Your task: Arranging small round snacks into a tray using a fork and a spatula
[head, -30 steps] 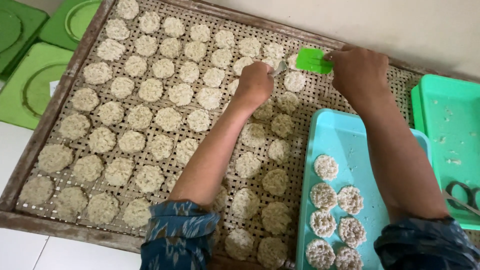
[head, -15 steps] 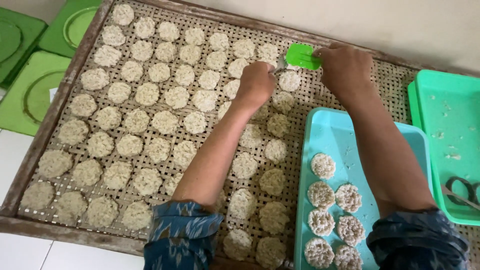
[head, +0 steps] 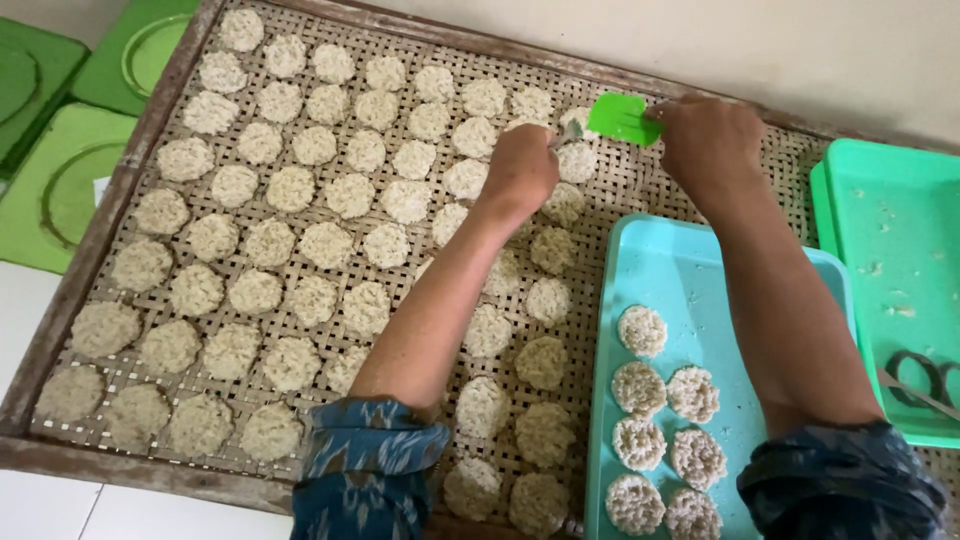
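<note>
Both arms reach from the bottom of the frame up toward the upper middle of a woven tray (head: 640, 185). The left hand (head: 520, 170) lies knuckles up, fingers curled down over a rice cake (head: 576, 160); whether they pinch it I cannot tell. The right hand (head: 705, 135), just right of it, has its fingers closed on a green scraper (head: 620, 118), whose flat blade points left toward the left hand's fingertips, over the cake. The scraper is bright green, thin and roughly rectangular. Round, pale, grainy cakes fill the tray in rows. A light blue tray (head: 700, 270) at lower right holds more cakes, and a green tray (head: 890, 230) at the right edge holds scissors (head: 925, 375).
</note>
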